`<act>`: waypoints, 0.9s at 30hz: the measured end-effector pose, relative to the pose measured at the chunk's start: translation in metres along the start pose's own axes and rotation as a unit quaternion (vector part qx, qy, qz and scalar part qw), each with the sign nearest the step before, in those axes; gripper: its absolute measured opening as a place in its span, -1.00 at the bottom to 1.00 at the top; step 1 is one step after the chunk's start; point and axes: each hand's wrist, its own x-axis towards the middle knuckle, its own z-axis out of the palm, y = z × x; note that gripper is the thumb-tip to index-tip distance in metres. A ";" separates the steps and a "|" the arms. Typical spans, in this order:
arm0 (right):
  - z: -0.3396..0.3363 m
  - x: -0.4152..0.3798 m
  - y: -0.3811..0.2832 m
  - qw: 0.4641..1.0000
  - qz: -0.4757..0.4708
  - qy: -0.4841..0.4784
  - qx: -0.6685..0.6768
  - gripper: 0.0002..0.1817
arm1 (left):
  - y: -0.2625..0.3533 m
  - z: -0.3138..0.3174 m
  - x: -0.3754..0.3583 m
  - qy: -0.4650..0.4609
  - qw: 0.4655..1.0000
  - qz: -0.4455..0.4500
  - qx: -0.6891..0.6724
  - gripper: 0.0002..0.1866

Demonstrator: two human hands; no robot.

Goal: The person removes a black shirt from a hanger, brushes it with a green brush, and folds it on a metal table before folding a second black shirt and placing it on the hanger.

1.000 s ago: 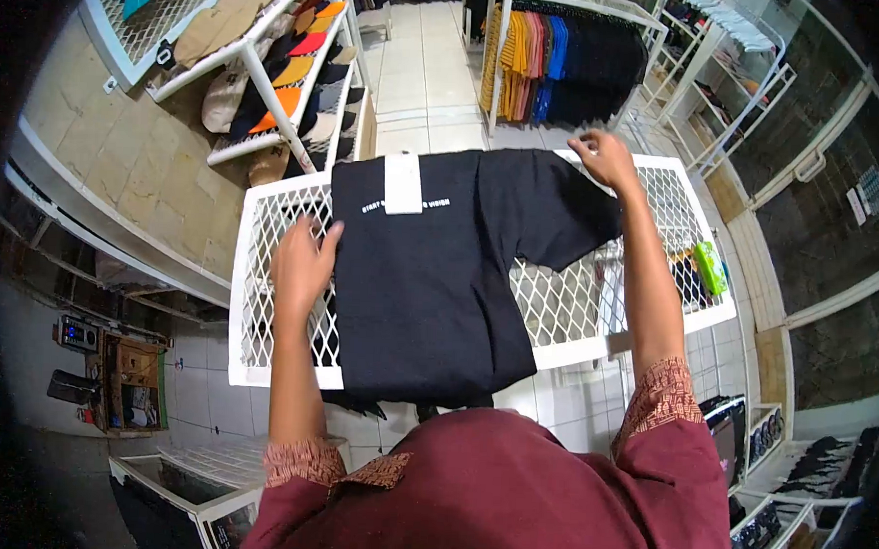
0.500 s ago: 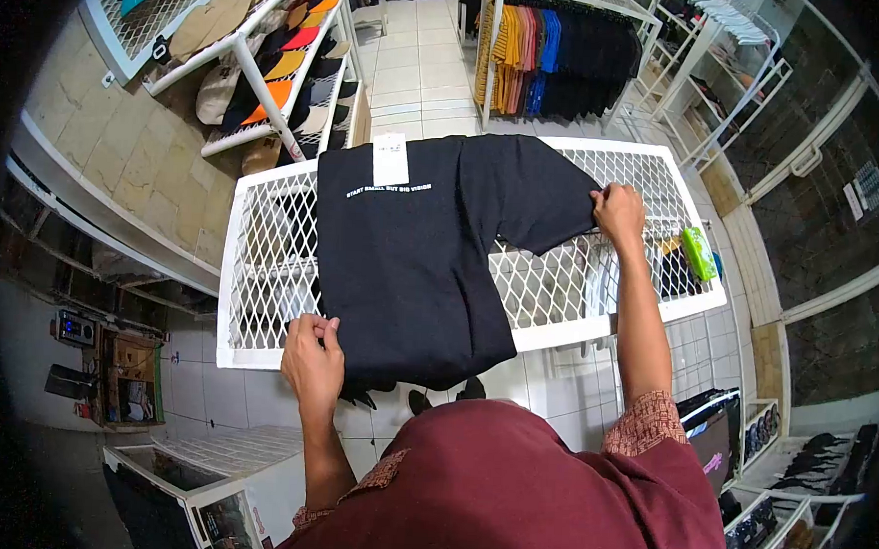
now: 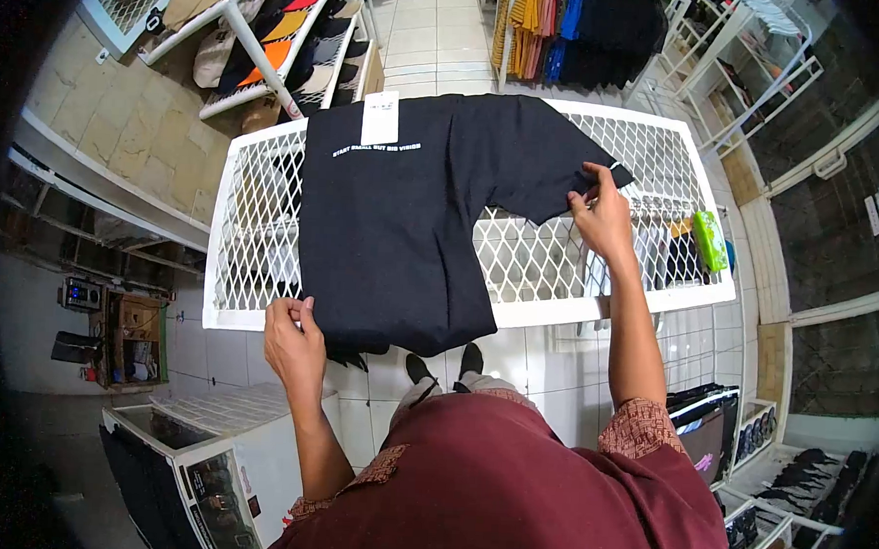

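At the left side of the frame was one device with a small blue display, too small to read. In the upper left, a rack held caps, with orange and red among them, too many overlapping to count. Left of the lower centre, the left hand had its thumb and fingers closed on the lower left corner of the shirt. This one black shirt lay in the centre, over a white mesh table, reaching past its near edge. It had one white tag near the top, its marks not readable, and one line of white print: "START SMALL BUT BIG VISION". Below were two dark shoes. Right of centre, the right hand touched the sleeve, thumb and forefinger parted; whether they gripped it, I could not tell. Farther right was one green pack.
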 end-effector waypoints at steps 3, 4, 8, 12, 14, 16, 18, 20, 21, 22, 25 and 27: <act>-0.017 0.023 0.023 0.995 -0.068 0.074 0.028 -0.49 | -0.004 0.001 0.000 0.019 1.000 0.000 -0.004 -0.71; -0.035 0.036 0.022 0.995 -0.037 0.090 0.027 -0.52 | -0.005 -0.002 0.001 0.023 1.000 0.001 -0.003 -0.71; -0.059 0.098 0.035 0.980 -0.008 0.150 -0.131 -0.43 | -0.005 -0.013 0.002 0.024 0.999 -0.020 -0.025 -0.71; -0.043 0.043 0.017 0.962 -0.082 0.241 -0.102 -0.53 | -0.014 -0.010 -0.005 -0.001 1.000 0.019 -0.025 -0.68; -0.028 -0.035 -0.014 0.965 -0.119 0.216 0.085 -0.70 | -0.014 -0.022 -0.016 -0.029 0.999 -0.019 -0.006 -0.62; -0.005 -0.124 -0.037 0.980 0.003 0.174 0.099 -0.64 | -0.022 -0.029 -0.023 -0.068 0.995 -0.066 0.022 -0.59; 0.031 -0.188 -0.031 0.990 0.030 0.116 0.079 -0.63 | -0.035 -0.032 -0.031 -0.110 0.991 -0.083 0.007 -0.55; 0.063 -0.226 -0.037 0.986 0.048 0.106 0.116 -0.66 | -0.049 -0.023 -0.042 -0.100 0.992 -0.067 -0.026 -0.56; 0.075 -0.236 -0.038 0.979 0.069 0.075 0.175 -0.66 | -0.055 -0.017 -0.044 -0.119 0.984 -0.057 -0.120 -0.59; 0.087 -0.241 -0.037 0.967 0.087 0.046 0.234 -0.66 | -0.061 -0.009 -0.045 -0.135 0.966 -0.044 -0.215 -0.62; 0.110 -0.238 -0.025 0.954 -0.014 0.045 0.298 -0.73 | -0.074 0.004 -0.046 -0.130 0.959 0.064 -0.242 -0.71; 0.101 -0.233 -0.028 0.932 -0.016 0.020 0.362 -0.79 | -0.073 0.003 -0.043 -0.175 0.922 0.072 -0.338 -0.71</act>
